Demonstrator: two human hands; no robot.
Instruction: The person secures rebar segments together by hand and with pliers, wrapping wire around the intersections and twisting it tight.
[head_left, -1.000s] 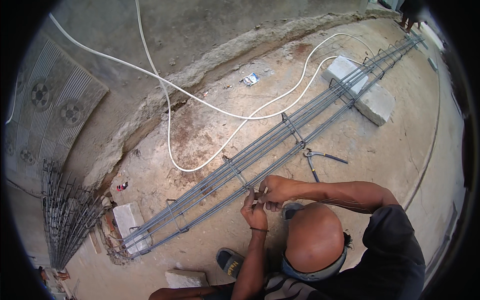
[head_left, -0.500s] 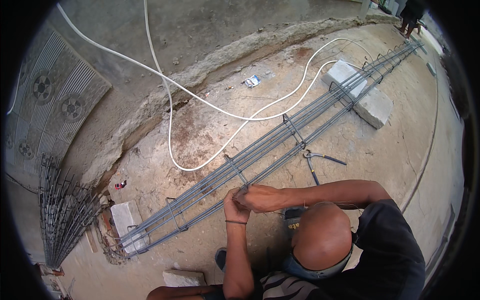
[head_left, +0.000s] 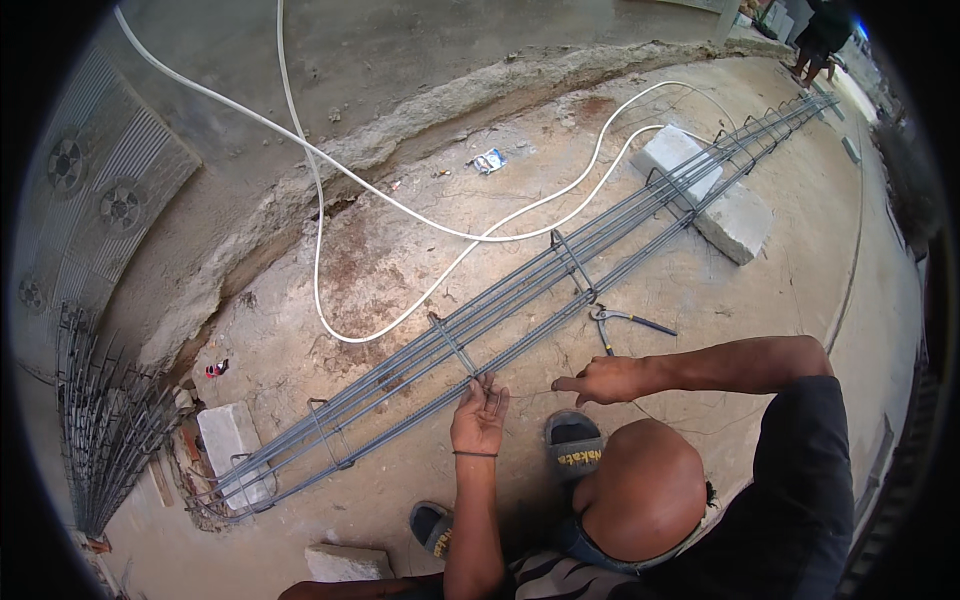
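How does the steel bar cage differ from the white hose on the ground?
The steel bar cage is grey, while the white hose is pale. The cage runs mostly straight; the hose bends in wide loops. The cage is propped on pale blocks, whereas much of the hose lies on the ground. Both are long and slender.
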